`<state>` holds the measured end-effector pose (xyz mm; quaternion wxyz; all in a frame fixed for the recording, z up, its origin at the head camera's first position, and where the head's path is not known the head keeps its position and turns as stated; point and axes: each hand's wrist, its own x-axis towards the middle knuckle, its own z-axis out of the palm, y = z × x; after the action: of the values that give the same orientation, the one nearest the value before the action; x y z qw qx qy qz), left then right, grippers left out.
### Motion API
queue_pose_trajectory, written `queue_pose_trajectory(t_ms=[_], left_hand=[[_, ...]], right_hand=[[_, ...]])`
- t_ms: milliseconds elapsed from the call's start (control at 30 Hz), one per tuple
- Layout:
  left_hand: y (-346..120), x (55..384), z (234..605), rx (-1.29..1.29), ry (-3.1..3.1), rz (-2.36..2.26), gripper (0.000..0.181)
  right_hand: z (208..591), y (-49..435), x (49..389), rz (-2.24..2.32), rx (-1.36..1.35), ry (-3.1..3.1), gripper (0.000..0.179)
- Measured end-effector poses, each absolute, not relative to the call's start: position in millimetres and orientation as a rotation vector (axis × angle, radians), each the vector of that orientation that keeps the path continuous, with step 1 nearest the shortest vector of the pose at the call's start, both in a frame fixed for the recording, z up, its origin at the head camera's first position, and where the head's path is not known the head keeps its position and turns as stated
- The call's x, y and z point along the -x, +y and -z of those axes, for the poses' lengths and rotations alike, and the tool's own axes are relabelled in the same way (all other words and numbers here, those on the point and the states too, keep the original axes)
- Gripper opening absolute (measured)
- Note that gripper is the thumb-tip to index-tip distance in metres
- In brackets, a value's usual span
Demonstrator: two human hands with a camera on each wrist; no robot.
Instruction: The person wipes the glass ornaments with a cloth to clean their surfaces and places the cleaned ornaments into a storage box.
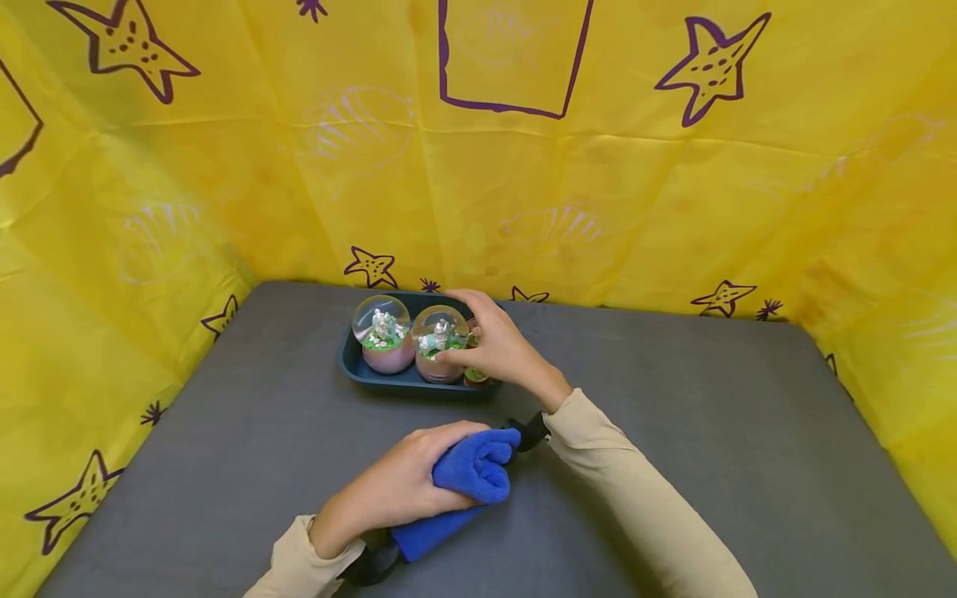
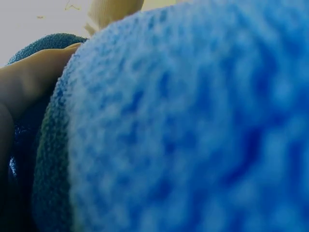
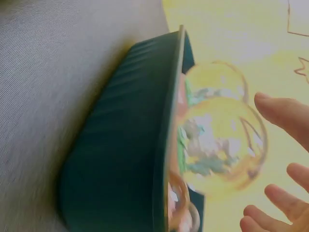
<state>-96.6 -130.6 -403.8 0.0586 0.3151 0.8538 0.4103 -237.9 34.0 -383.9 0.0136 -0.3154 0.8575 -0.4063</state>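
Observation:
My left hand (image 1: pixel 396 482) grips a rolled blue cloth (image 1: pixel 474 469) low over the table, its thumb and fingers round the roll. In the left wrist view the cloth (image 2: pixel 174 125) fills most of the picture. My right hand (image 1: pixel 504 345) reaches over a dark teal tray (image 1: pixel 374 384), fingers spread beside a snow globe (image 1: pixel 434 365) with a pink base. Left of it stands a second snow globe (image 1: pixel 387 357). Smaller objects (image 1: pixel 476 376) at the tray's right end are partly hidden by this hand. The right wrist view has the fingers (image 3: pixel 285 113) apart, close to the clear dome (image 3: pixel 222 140).
The tray stands towards the back of a grey table (image 1: pixel 224 448). Yellow cloth walls (image 1: pixel 635 208) with starfish and fish drawings rise behind it and on both sides. A black wrist strap (image 1: pixel 529 432) shows under the right sleeve.

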Motion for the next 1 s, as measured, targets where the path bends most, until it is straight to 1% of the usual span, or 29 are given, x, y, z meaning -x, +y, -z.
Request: queue_pose_trajectory(t_ms=[200,333,667,800,1000], left_hand=[[-121,94,407,-0.956,2.601,-1.110,0.061],[-109,91,411,-0.991,2.585,-1.000,0.066],[-84,74,434,-1.301,2.655,-0.547,0.071],[-88,75,431,-1.289,2.632,-0.545,0.070],[-100,93,409,-1.169,2.634,-0.685,0.067]], right_hand=[[380,70,228,1.285,0.912,2.718,0.082],[382,94,223,1.312,0.846,2.726,0.081],[394,132,211,1.309,0.752,2.767,0.080],[399,141,211,1.272,0.715,2.796,0.081],[405,154,214,1.210,0.647,2.855,0.084]])
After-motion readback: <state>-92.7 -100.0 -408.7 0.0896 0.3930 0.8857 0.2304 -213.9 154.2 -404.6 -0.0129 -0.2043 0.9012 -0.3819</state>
